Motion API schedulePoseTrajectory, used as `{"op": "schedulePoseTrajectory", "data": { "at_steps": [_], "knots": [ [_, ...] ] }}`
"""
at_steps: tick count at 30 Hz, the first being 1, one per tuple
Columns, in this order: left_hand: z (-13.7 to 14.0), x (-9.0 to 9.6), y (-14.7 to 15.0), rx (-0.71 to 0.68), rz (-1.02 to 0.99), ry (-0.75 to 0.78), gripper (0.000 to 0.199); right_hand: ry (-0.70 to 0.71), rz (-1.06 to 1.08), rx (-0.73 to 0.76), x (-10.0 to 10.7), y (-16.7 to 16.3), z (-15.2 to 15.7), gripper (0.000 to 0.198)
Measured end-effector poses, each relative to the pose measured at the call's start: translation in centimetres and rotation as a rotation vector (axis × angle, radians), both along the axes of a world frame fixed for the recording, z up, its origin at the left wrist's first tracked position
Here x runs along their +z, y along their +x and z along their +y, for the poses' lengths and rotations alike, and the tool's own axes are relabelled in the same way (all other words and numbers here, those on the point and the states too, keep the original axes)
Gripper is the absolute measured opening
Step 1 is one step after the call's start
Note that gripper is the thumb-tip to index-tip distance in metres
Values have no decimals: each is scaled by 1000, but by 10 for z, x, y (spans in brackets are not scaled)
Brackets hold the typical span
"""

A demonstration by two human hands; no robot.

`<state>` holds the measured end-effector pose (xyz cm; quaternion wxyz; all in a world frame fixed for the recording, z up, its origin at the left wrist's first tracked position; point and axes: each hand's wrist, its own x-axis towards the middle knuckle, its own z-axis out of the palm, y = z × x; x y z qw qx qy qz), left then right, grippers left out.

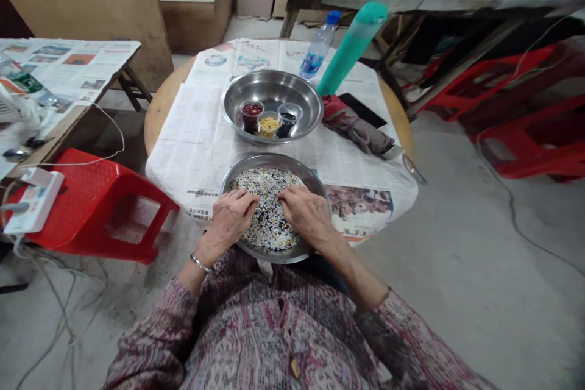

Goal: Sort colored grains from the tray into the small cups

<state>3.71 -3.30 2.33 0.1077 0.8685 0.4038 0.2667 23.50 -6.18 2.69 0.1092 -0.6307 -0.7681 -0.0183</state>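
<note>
A steel bowl (231, 166) close to my body holds mixed grains (269, 234), white with black, yellow and dark red bits. Over its left side is my left hand (234, 213), fingers curled and pinched together at the grains. My right hand (305, 210) comes in over the right side, its fingers likewise bent and pressed together. Whatever sits between the fingertips is too small to make out. Beyond stands a larger steel basin (272, 82) with three clear cups: one of red beans (252, 111), one of yellow grains (269, 126), one of black beans (287, 119).
Newspaper (183, 134) covers the round table. Behind the basin are a water bottle (317, 46) and a tall green bottle (351, 49). A phone (363, 111) and a folded umbrella (361, 129) lie right. A red stool (91, 207) with a power strip (36, 201) stands left.
</note>
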Motion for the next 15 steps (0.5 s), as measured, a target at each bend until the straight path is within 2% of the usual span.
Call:
{"op": "schedulePoseTrajectory", "data": {
  "at_steps": [4,9,15],
  "knots": [
    [0,-1,0,-4,8,-7,13,0,7,-62,1,5,-4,19],
    [-2,0,0,15,-36,-25,13,24,154,-107,12,9,-9,17],
    [-2,-1,0,39,-92,-43,15,-67,253,-117,13,2,-14,14]
  ]
}}
